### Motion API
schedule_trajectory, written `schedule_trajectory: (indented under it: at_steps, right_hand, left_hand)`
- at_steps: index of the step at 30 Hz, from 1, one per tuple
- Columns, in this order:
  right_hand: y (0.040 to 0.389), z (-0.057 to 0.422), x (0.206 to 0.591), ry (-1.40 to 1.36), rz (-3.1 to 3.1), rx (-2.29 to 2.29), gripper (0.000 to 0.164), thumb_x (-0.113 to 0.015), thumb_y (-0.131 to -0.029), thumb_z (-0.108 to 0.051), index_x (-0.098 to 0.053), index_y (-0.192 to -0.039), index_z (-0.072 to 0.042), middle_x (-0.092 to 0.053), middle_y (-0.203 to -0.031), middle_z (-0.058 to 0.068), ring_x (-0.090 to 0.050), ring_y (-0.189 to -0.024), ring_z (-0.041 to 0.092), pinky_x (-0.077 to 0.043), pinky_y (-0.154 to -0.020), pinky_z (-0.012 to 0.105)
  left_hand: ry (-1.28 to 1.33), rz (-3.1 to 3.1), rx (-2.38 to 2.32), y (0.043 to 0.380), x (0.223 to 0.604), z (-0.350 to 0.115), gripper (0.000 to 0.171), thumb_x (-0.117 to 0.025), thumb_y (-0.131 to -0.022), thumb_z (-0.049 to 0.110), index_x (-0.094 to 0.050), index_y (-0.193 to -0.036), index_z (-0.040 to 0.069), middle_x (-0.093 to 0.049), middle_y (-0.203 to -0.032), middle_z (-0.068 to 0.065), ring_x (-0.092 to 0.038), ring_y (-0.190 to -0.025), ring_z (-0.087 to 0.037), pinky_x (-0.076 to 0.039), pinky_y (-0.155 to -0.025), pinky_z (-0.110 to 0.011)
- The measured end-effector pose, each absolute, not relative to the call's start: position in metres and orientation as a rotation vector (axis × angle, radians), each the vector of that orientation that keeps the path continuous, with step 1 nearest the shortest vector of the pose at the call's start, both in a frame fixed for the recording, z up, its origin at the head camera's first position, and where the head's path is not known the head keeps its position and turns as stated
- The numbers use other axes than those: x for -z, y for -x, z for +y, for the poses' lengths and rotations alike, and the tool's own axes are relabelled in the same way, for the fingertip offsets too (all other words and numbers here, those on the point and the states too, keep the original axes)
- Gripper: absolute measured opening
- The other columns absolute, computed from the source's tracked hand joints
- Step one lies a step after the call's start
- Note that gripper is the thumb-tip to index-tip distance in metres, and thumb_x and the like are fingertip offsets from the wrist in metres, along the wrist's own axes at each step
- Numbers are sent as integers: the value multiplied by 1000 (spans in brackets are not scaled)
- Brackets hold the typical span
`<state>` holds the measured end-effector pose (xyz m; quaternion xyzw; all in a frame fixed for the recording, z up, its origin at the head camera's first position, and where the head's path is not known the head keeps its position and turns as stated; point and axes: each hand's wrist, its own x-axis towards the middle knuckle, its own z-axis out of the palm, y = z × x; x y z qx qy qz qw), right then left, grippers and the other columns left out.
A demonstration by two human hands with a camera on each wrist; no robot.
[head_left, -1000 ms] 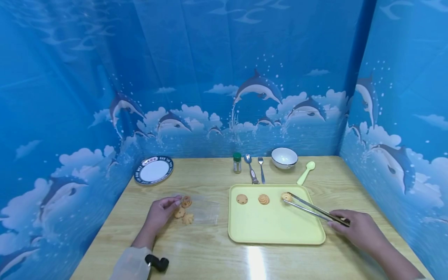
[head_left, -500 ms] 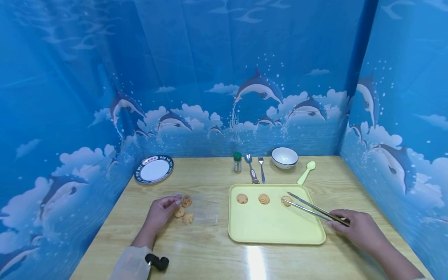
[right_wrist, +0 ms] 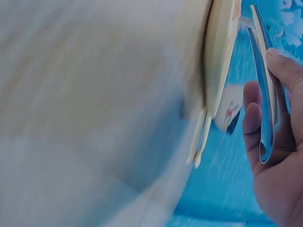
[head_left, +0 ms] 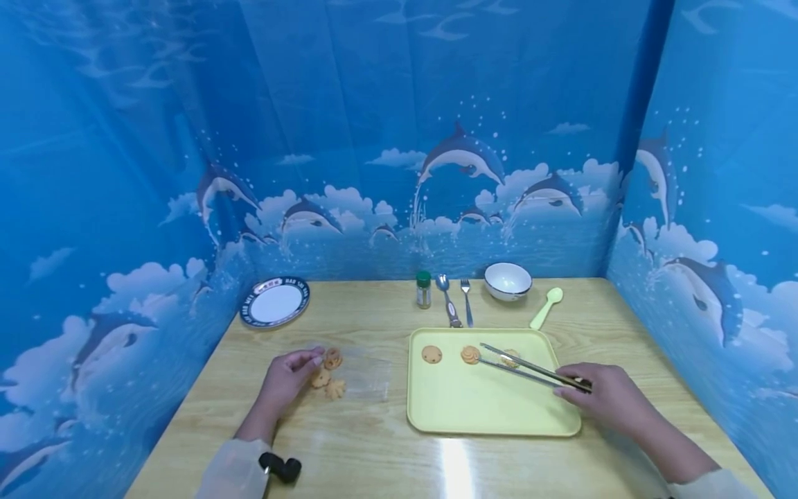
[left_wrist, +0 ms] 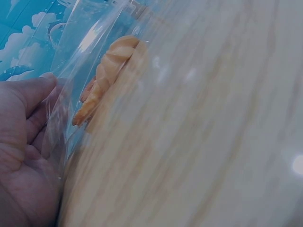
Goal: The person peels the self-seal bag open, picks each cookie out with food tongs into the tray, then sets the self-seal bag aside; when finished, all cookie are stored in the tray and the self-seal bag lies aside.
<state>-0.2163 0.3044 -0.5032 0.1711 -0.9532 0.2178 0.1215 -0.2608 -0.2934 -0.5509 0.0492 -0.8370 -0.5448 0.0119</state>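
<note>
My left hand (head_left: 288, 378) pinches the edge of a clear plastic bag (head_left: 368, 380) lying on the table at left. Several cookies (head_left: 334, 389) sit in the bag by my fingertips; the left wrist view shows a ridged cookie (left_wrist: 113, 59) through the film. In my right hand (head_left: 611, 396) are metal tongs (head_left: 535, 369), spread apart with nothing between the tips. The tips hover over the yellow tray (head_left: 486, 412), at the swirl cookie (head_left: 470, 355). A flat round cookie (head_left: 431, 354) lies left of it, and a third cookie (head_left: 510, 357) is partly hidden under the tongs.
Behind the tray stand a green-capped jar (head_left: 424, 290), a spoon (head_left: 450, 301), a fork (head_left: 467, 303) and a white bowl (head_left: 508, 281). A pale green spoon (head_left: 546, 308) lies at right. The blue-rimmed plate (head_left: 275, 303) rests at the back left, near the dolphin-print curtain (head_left: 349, 152).
The tongs let go of the third cookie, leaving it on the tray, then moved left with my right hand toward the swirl cookie. My left hand stays at the bag.
</note>
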Motion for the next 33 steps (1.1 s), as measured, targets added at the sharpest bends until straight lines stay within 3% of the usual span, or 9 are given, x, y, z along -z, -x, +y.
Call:
schedule_trajectory:
  at_steps: [3, 10, 18, 33]
  right_hand:
    - [221, 289, 500, -560, -2803, -647, 34, -82, -85, -43, -78, -110, -20, -78, -104, -2, -74, -94, 21, -62, -79, 41]
    - [233, 251, 495, -705, -2856, -679, 35, -77, -88, -47, -77, -113, -23, -77, -101, -11, -66, -85, 1, -59, -74, 28]
    - [246, 203, 491, -940, -2851, -624, 31, -76, -90, -41, -77, -113, -20, -78, -108, -7, -73, -103, 18, -60, -93, 43]
    - [265, 131, 489, -1126, -2918, -635, 36, -76, -91, -40, -75, -119, -17, -77, -114, -3, -72, -104, 14, -59, -95, 38]
  left_hand:
    - [-152, -2611, 1704, 260, 551, -292, 25, -73, -95, 36, -75, -111, 16, -68, -137, 0, -56, -138, -26, -39, -120, -51]
    - [-145, -2599, 1712, 260, 549, -290, 23, -73, -95, 34, -75, -109, 16, -68, -137, -1, -56, -138, -27, -38, -120, -52]
    - [-144, -2619, 1696, 261, 551, -294, 25, -73, -95, 37, -75, -111, 18, -67, -137, 2, -55, -138, -25, -39, -120, -51]
    - [-160, -2632, 1679, 260, 551, -294, 25, -72, -95, 39, -74, -111, 20, -67, -137, 2, -55, -138, -26, -39, -119, -52]
